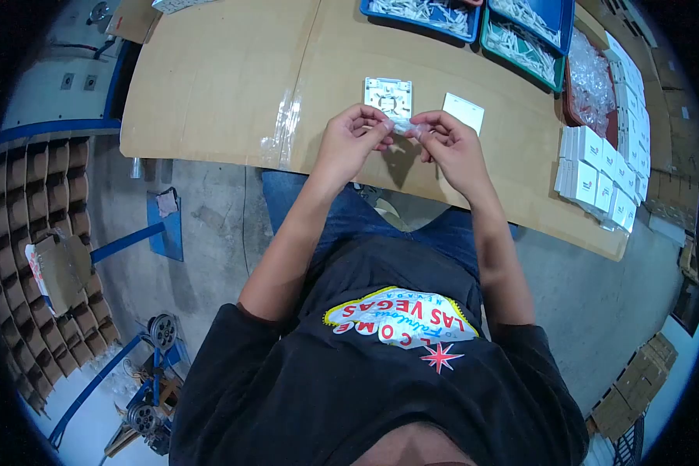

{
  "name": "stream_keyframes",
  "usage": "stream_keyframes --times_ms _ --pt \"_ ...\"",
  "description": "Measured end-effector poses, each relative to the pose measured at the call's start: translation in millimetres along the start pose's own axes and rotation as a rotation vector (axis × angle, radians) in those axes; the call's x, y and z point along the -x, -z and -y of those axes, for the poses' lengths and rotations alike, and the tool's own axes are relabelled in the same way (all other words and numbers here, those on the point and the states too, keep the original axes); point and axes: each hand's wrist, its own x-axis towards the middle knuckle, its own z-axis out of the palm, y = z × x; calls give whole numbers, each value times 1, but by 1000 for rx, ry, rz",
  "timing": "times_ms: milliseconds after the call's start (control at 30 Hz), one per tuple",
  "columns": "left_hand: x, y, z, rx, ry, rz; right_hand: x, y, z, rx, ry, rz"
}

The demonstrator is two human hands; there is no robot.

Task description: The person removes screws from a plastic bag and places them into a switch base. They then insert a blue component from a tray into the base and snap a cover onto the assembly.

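Observation:
A small clear plastic bag [401,124] is pinched between my two hands, above the cardboard-covered table near its front edge. My left hand [354,141] grips one end of it with thumb and fingertips. On the other end are the closed fingers of my right hand [451,146]. What the bag holds is too small to tell. Just beyond my hands lies a white square plastic part [388,95] with its inner side up, its lower edge partly hidden by the bag. A flat white plate [464,113] rests on the table beyond my right hand.
Blue trays [420,26] and a green tray [520,62] with small white pieces stand at the back right. Beside them a brown tray holds clear bags [590,81]. White boxes [598,172] are stacked along the right edge of the table [210,93].

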Motion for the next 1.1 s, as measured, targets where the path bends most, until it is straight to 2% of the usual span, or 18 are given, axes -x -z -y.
stream_keyframes --times_ms 67,133,233,267,333,367,433,567,633,767,833,867,933,1100 --pt "-5 2 -1 -68 7 -8 -10 -1 -3 51 27 -41" --pt "-9 2 0 -65 -104 -27 -17 0 -6 417 268 -82" --pt "-25 11 10 -210 -123 -10 -34 0 -17 482 316 -145" --pt "-29 13 15 -210 -124 -11 -39 0 -20 482 317 -144" --pt "-35 12 14 -256 -219 -50 -49 -3 -17 241 62 -123" --pt "-37 14 13 -257 -222 -51 -54 -3 -17 242 64 -122" --pt "-39 15 9 -363 -250 -21 -63 -1 -22 36 63 -109" --pt "-51 23 12 -467 -275 -63 -74 4 -33 69 55 -48" --pt "-53 25 13 -598 -298 -104 -71 4 -31 327 219 -44" --pt "-53 23 14 -657 -302 -119 -66 1 -27 510 288 -37" --pt "-55 23 19 -718 -330 -148 -63 -2 -26 820 489 -136" --pt "-57 23 21 -718 -330 -150 -65 -2 -27 820 489 -135" --pt "-58 23 23 -777 -460 -153 -67 -1 -31 885 537 -166" --pt "-54 14 22 -826 -519 -170 -66 6 -32 801 542 -160"
